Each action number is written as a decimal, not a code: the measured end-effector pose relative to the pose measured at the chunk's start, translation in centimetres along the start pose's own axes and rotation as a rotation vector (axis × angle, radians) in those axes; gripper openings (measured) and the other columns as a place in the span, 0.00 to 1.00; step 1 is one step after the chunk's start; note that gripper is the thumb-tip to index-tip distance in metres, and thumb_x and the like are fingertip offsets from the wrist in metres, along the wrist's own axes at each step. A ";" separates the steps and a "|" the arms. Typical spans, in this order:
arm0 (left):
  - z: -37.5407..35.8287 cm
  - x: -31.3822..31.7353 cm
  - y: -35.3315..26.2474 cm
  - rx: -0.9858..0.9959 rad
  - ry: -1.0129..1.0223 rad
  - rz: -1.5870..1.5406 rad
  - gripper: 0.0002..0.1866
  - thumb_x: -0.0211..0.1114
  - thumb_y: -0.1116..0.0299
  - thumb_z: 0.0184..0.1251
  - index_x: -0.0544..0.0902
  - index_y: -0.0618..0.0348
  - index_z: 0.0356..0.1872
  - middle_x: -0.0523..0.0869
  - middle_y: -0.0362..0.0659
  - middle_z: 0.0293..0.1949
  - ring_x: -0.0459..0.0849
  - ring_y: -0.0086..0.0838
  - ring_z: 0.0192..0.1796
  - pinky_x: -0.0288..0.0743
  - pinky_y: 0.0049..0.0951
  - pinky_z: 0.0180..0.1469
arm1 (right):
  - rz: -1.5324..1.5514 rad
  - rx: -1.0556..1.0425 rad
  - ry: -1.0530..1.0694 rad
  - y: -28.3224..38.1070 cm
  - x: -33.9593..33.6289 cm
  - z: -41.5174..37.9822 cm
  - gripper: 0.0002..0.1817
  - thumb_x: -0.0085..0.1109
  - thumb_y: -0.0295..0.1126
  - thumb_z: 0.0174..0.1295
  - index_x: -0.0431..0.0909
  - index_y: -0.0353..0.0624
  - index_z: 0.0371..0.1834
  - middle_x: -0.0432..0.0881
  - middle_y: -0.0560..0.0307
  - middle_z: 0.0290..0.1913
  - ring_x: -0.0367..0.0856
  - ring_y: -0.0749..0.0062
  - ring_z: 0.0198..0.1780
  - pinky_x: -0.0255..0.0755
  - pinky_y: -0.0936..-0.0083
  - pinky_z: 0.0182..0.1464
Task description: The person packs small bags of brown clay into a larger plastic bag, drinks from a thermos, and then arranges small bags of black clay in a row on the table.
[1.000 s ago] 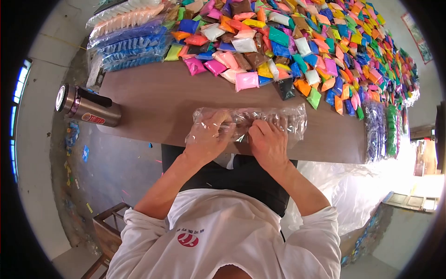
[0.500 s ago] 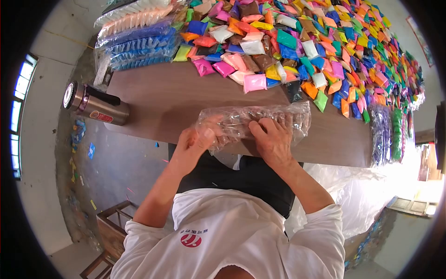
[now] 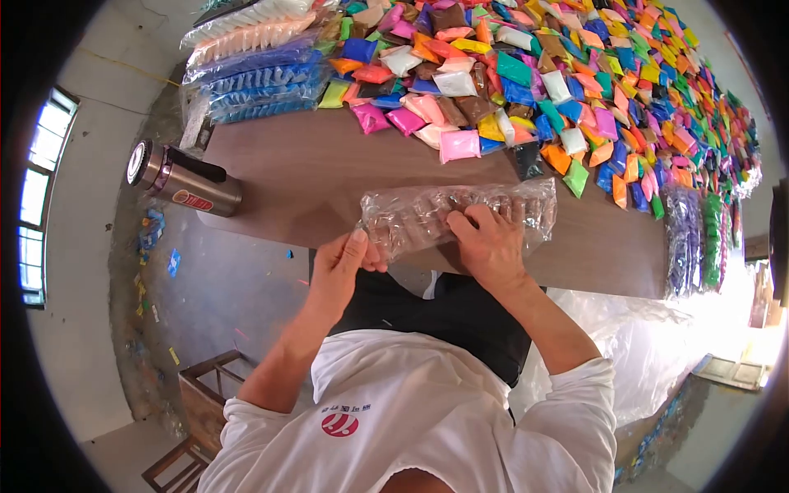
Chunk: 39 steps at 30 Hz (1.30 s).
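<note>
Bag point(image 3: 417, 219) on tbl point(image 3: 288, 168), gry flr point(image 3: 215, 283)

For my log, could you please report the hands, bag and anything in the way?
Left hand gripping clear bag at left end; right hand on its right half; colored packets beyond, none on it.

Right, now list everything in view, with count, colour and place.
Clear plastic bag: one, transparent, table's near edge
Small packets: too many to count, mixed colours, heaped across the table
Bagged rows of packets: several, white, peach and blue, table's far left
Upright-looking bagged rows: several, purple and green among them, table's right end
Flask: one, metallic brown, table's left edge
Table: one, brown
Wooden frame furniture: count unclear, brown, lower left
Plastic sheeting: count unclear, translucent, below right
Window: one, bright, left wall
Shirt: one, white, red logo
Hands: two, bare; left at bag's left end, right on bag
</note>
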<state>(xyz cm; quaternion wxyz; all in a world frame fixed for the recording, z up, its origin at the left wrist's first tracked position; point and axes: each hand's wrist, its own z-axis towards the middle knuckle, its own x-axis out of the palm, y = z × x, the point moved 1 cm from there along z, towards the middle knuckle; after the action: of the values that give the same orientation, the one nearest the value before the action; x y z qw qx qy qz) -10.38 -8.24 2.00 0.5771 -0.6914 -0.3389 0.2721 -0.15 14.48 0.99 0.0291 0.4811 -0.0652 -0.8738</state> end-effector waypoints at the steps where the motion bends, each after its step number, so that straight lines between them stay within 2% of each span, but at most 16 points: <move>1: -0.4 0.1 0.9 -0.010 -0.018 0.009 0.26 0.50 0.52 0.84 0.78 0.63 0.29 0.85 0.44 0.32 0.82 0.26 0.34 0.76 0.30 0.44 | 0.029 -0.001 0.010 -0.1 -0.1 0.0 0.09 0.63 0.29 0.56 0.80 0.54 0.41 0.73 0.61 0.35 0.84 0.63 0.37 0.77 0.52 0.49; 4: -1.1 -0.3 4.9 -0.018 -0.040 0.120 0.27 0.51 0.53 0.84 0.77 0.62 0.26 0.83 0.43 0.26 0.81 0.24 0.29 0.75 0.27 0.36 | 0.084 0.026 0.046 -0.1 -0.3 -0.2 0.08 0.63 0.29 0.57 0.81 0.54 0.40 0.73 0.61 0.36 0.84 0.61 0.38 0.73 0.43 0.54; 5: -1.1 -0.4 5.9 0.042 -0.048 0.216 0.27 0.51 0.53 0.84 0.76 0.63 0.25 0.82 0.43 0.23 0.80 0.23 0.27 0.74 0.26 0.33 | 0.082 0.009 0.024 -0.2 -0.3 -0.3 0.09 0.64 0.29 0.56 0.81 0.54 0.40 0.73 0.61 0.36 0.84 0.61 0.38 0.72 0.43 0.55; 7: -1.2 0.2 5.3 -0.014 -0.084 0.311 0.28 0.49 0.52 0.84 0.75 0.63 0.24 0.82 0.44 0.24 0.80 0.24 0.28 0.74 0.26 0.34 | 0.072 -0.026 -0.015 -0.5 -0.6 -0.4 0.09 0.67 0.30 0.55 0.81 0.53 0.40 0.73 0.61 0.36 0.83 0.60 0.38 0.71 0.42 0.57; 10: -1.2 0.5 5.5 -0.036 -0.126 0.354 0.29 0.49 0.52 0.85 0.75 0.64 0.24 0.83 0.44 0.24 0.80 0.23 0.29 0.74 0.26 0.35 | 0.185 0.006 0.031 -0.5 -2.1 0.0 0.14 0.72 0.32 0.51 0.82 0.49 0.42 0.75 0.60 0.39 0.83 0.59 0.39 0.70 0.43 0.60; 13: -0.9 0.2 6.5 0.025 -0.119 0.333 0.29 0.48 0.52 0.85 0.75 0.64 0.25 0.83 0.43 0.24 0.80 0.23 0.29 0.74 0.26 0.36 | 0.446 0.068 0.060 -1.5 -2.9 -1.1 0.20 0.77 0.34 0.50 0.83 0.45 0.46 0.79 0.57 0.45 0.82 0.57 0.43 0.69 0.48 0.64; 16: -0.8 -0.1 7.0 0.074 -0.116 0.333 0.28 0.49 0.53 0.85 0.76 0.65 0.26 0.84 0.44 0.25 0.81 0.24 0.29 0.76 0.26 0.36 | 0.817 0.464 0.112 -2.3 -4.3 -3.1 0.20 0.76 0.34 0.54 0.83 0.42 0.49 0.80 0.53 0.51 0.81 0.56 0.49 0.73 0.56 0.61; 19: -0.8 0.1 7.5 0.084 -0.148 0.302 0.28 0.50 0.53 0.84 0.75 0.63 0.25 0.84 0.45 0.25 0.82 0.25 0.29 0.77 0.27 0.37 | 0.244 0.468 -0.284 -3.9 -4.3 -4.7 0.20 0.75 0.34 0.57 0.83 0.38 0.49 0.80 0.48 0.51 0.83 0.57 0.45 0.78 0.66 0.52; 22: -0.8 0.1 7.4 0.078 -0.153 0.343 0.29 0.49 0.52 0.84 0.81 0.70 0.30 0.86 0.45 0.25 0.83 0.25 0.31 0.77 0.28 0.38 | -0.035 0.601 -0.395 -5.4 -5.2 -4.8 0.18 0.74 0.34 0.61 0.82 0.36 0.48 0.81 0.53 0.48 0.82 0.70 0.40 0.78 0.74 0.43; 25: -0.7 -0.1 7.8 0.071 -0.150 0.343 0.29 0.49 0.52 0.85 0.81 0.70 0.31 0.86 0.45 0.25 0.84 0.25 0.31 0.77 0.28 0.38 | 0.764 0.984 -0.270 -6.6 -4.1 -6.6 0.18 0.71 0.37 0.66 0.80 0.35 0.50 0.81 0.61 0.43 0.77 0.82 0.41 0.73 0.82 0.44; 28: -0.7 0.1 7.6 0.080 -0.148 0.342 0.29 0.48 0.53 0.85 0.81 0.70 0.32 0.86 0.45 0.25 0.84 0.25 0.30 0.77 0.28 0.38 | 0.943 1.047 -0.134 -7.2 -4.1 -7.3 0.18 0.69 0.38 0.68 0.79 0.36 0.52 0.79 0.68 0.38 0.73 0.87 0.43 0.69 0.84 0.45; 31: -0.7 0.2 7.5 0.090 -0.152 0.337 0.28 0.48 0.53 0.85 0.81 0.70 0.32 0.86 0.45 0.25 0.84 0.25 0.30 0.77 0.28 0.37 | 1.234 1.009 -0.312 -6.7 -5.0 -5.5 0.19 0.70 0.37 0.67 0.79 0.36 0.53 0.80 0.68 0.36 0.73 0.87 0.38 0.68 0.86 0.44; 34: -0.8 0.3 7.6 0.109 -0.158 0.343 0.28 0.48 0.52 0.85 0.81 0.70 0.32 0.86 0.45 0.25 0.84 0.25 0.30 0.77 0.28 0.37 | 1.195 1.050 -0.194 -7.2 -6.1 -4.5 0.17 0.70 0.35 0.67 0.80 0.36 0.52 0.80 0.68 0.36 0.72 0.88 0.36 0.68 0.86 0.42; 39: -0.8 0.2 7.8 0.115 -0.165 0.363 0.29 0.49 0.52 0.84 0.81 0.70 0.32 0.86 0.46 0.25 0.85 0.26 0.30 0.78 0.28 0.37 | 1.322 1.034 -0.091 -9.1 -6.3 -3.1 0.17 0.70 0.32 0.65 0.79 0.38 0.53 0.82 0.67 0.36 0.74 0.87 0.35 0.69 0.85 0.39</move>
<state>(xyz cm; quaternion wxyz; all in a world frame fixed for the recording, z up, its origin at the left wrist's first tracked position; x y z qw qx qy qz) -8.45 -9.35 -5.54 0.5273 -0.6825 -0.2388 0.4462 5.95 23.98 3.35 0.3081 0.2607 -0.7271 -0.5554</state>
